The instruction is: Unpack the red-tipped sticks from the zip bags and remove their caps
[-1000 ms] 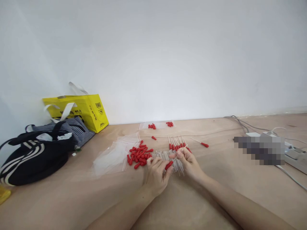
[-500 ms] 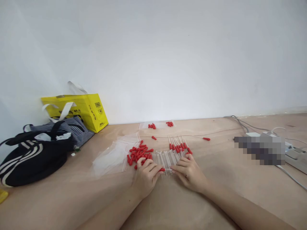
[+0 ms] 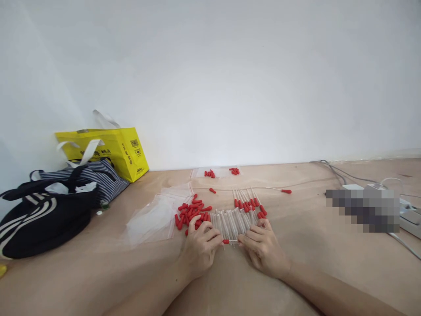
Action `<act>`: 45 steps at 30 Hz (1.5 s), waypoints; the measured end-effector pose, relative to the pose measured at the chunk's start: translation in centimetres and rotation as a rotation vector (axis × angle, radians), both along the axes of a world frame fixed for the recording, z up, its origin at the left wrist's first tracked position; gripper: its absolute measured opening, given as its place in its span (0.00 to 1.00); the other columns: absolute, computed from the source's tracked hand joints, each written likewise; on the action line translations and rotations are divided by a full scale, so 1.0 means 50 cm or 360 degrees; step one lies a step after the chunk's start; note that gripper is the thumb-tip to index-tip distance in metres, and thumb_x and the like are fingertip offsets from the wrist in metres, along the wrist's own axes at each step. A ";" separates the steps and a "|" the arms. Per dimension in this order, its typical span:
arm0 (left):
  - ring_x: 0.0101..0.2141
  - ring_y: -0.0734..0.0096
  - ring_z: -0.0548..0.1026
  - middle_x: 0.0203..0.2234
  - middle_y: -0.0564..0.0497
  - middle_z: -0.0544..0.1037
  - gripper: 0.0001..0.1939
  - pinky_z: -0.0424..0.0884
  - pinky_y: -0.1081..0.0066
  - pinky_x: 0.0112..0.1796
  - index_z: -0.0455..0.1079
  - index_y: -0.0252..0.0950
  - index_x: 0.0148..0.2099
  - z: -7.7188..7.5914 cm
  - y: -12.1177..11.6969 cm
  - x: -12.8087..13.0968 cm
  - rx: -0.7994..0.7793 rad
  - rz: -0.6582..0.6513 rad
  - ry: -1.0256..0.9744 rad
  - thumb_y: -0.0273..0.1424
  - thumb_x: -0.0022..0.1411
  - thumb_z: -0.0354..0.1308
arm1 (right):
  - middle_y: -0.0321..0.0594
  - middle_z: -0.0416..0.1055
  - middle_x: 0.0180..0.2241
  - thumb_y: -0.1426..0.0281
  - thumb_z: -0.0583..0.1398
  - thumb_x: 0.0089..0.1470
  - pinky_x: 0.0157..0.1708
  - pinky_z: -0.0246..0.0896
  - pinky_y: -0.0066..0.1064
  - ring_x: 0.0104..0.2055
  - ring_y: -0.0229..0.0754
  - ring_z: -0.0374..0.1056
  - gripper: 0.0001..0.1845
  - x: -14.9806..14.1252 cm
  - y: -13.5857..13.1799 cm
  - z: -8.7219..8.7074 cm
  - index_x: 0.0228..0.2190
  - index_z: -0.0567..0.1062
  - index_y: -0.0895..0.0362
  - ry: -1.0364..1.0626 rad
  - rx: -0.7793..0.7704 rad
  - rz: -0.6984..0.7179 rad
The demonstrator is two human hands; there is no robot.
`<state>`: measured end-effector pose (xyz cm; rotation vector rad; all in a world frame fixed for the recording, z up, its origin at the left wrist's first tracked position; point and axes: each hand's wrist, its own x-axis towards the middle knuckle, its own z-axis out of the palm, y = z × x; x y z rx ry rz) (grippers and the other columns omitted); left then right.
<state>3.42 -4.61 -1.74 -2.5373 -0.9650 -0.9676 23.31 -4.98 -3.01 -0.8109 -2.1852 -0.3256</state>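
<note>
My left hand (image 3: 202,245) pinches a red rubber dropper bulb (image 3: 225,241), whose open end shows past the fingertips. From the other side, my right hand (image 3: 263,245) grips a thin glass dropper tube (image 3: 233,241) lying in line with that bulb; the two meet between my hands. Just beyond them lies a row of loose glass tubes (image 3: 228,221). A heap of red bulbs (image 3: 190,210) sits beside my left fingers. Several tubes with bulbs fitted (image 3: 246,204) lie beyond my right hand. How deep the tube sits in the bulb cannot be made out.
Clear plastic bags (image 3: 154,219) lie left of the heap. Farther back is a bagged set of droppers (image 3: 222,172), with a single bulb (image 3: 212,190) and one fitted dropper (image 3: 286,191) nearer. Bags (image 3: 49,219) stand left; cables and a power strip (image 3: 409,219) lie right.
The view has shifted slightly, and both hands sit a little lower in the picture. They still hold the bulb and the tube end to end.
</note>
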 end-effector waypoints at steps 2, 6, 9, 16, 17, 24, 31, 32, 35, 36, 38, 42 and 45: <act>0.31 0.69 0.68 0.23 0.56 0.75 0.08 0.47 0.52 0.48 0.67 0.40 0.28 0.003 0.000 -0.008 -0.0008 0.0038 0.0021 0.26 0.57 0.49 | 0.33 0.61 0.16 0.75 0.49 0.52 0.31 0.42 0.32 0.23 0.34 0.53 0.12 0.008 0.002 -0.004 0.25 0.71 0.58 0.0013 -0.0018 0.0005; 0.31 0.68 0.69 0.26 0.55 0.75 0.10 0.51 0.52 0.45 0.67 0.39 0.29 0.013 0.006 -0.053 0.0020 0.0320 0.0040 0.23 0.57 0.47 | 0.35 0.64 0.18 0.75 0.49 0.52 0.32 0.43 0.32 0.24 0.35 0.57 0.12 0.057 0.008 -0.014 0.25 0.71 0.58 0.0093 -0.0075 -0.0176; 0.31 0.68 0.69 0.27 0.53 0.74 0.08 0.59 0.60 0.39 0.68 0.40 0.31 0.013 0.013 -0.079 0.0128 0.0322 -0.0012 0.27 0.59 0.48 | 0.37 0.66 0.21 0.74 0.49 0.54 0.32 0.43 0.31 0.25 0.35 0.59 0.13 0.089 0.012 -0.020 0.29 0.73 0.58 0.0142 -0.0129 -0.0337; 0.31 0.73 0.69 0.30 0.50 0.66 0.11 0.68 0.73 0.32 0.65 0.38 0.44 0.000 0.030 -0.071 0.0003 0.0235 -0.0368 0.27 0.61 0.45 | 0.39 0.70 0.26 0.74 0.48 0.54 0.32 0.45 0.30 0.30 0.38 0.63 0.14 0.053 0.025 -0.012 0.38 0.71 0.57 0.0259 -0.0267 -0.0394; 0.33 0.72 0.70 0.31 0.50 0.67 0.11 0.68 0.71 0.34 0.65 0.38 0.45 0.001 0.033 -0.071 -0.0048 0.0269 -0.0399 0.27 0.61 0.45 | 0.39 0.70 0.26 0.74 0.48 0.54 0.32 0.45 0.30 0.29 0.37 0.63 0.13 0.043 0.029 -0.009 0.37 0.71 0.57 0.0282 -0.0254 -0.0398; 0.29 0.70 0.71 0.30 0.50 0.72 0.10 0.69 0.70 0.31 0.63 0.35 0.41 0.023 0.073 -0.089 -0.0408 0.0551 -0.0638 0.31 0.56 0.48 | 0.36 0.71 0.22 0.74 0.52 0.51 0.32 0.40 0.31 0.28 0.36 0.63 0.10 -0.010 0.068 -0.001 0.24 0.72 0.56 0.0233 -0.0061 -0.0630; 0.32 0.63 0.72 0.27 0.53 0.76 0.05 0.62 0.65 0.35 0.67 0.39 0.31 0.042 0.132 -0.083 -0.0470 0.0914 -0.0218 0.34 0.53 0.52 | 0.38 0.70 0.23 0.74 0.54 0.49 0.33 0.39 0.33 0.29 0.39 0.62 0.08 -0.029 0.073 -0.013 0.27 0.73 0.55 0.0110 -0.0087 -0.0733; 0.32 0.62 0.72 0.27 0.53 0.76 0.06 0.62 0.64 0.35 0.67 0.39 0.30 0.042 0.136 -0.081 -0.0476 0.0924 -0.0222 0.35 0.53 0.52 | 0.38 0.70 0.23 0.74 0.54 0.49 0.33 0.40 0.34 0.30 0.39 0.62 0.08 -0.031 0.069 -0.014 0.28 0.73 0.55 0.0102 -0.0105 -0.0735; 0.35 0.60 0.71 0.31 0.52 0.76 0.08 0.60 0.63 0.36 0.68 0.40 0.31 0.041 0.133 -0.076 -0.0459 0.0943 -0.0258 0.38 0.54 0.52 | 0.38 0.70 0.25 0.71 0.54 0.50 0.34 0.40 0.34 0.31 0.40 0.62 0.08 -0.035 0.057 -0.016 0.30 0.73 0.54 0.0075 -0.0176 -0.0716; 0.36 0.60 0.70 0.32 0.52 0.76 0.09 0.59 0.62 0.37 0.68 0.40 0.32 0.039 0.128 -0.077 -0.0417 0.0947 -0.0284 0.39 0.55 0.52 | 0.39 0.70 0.26 0.69 0.54 0.51 0.34 0.41 0.34 0.32 0.40 0.62 0.08 -0.033 0.055 -0.015 0.30 0.73 0.54 0.0073 -0.0201 -0.0704; 0.37 0.60 0.69 0.33 0.51 0.75 0.10 0.58 0.62 0.38 0.69 0.40 0.33 0.033 0.110 -0.082 -0.0286 0.0933 -0.0345 0.38 0.56 0.51 | 0.39 0.70 0.28 0.65 0.52 0.53 0.34 0.42 0.34 0.34 0.41 0.63 0.11 -0.021 0.062 -0.008 0.31 0.73 0.53 0.0063 -0.0269 -0.0718; 0.37 0.61 0.68 0.32 0.50 0.74 0.08 0.58 0.63 0.38 0.68 0.40 0.33 0.016 0.069 -0.099 -0.0092 0.0808 -0.0371 0.36 0.57 0.50 | 0.39 0.70 0.34 0.67 0.48 0.56 0.35 0.46 0.31 0.38 0.40 0.62 0.14 0.056 0.130 0.015 0.33 0.73 0.52 -0.0191 -0.0573 -0.1110; 0.36 0.63 0.68 0.32 0.51 0.74 0.08 0.57 0.63 0.37 0.68 0.40 0.33 0.007 0.054 -0.102 -0.0088 0.0738 -0.0358 0.35 0.57 0.49 | 0.47 0.69 0.38 0.76 0.48 0.53 0.35 0.49 0.31 0.42 0.43 0.61 0.15 0.138 0.206 0.024 0.39 0.71 0.59 -0.0242 -0.0639 -0.1302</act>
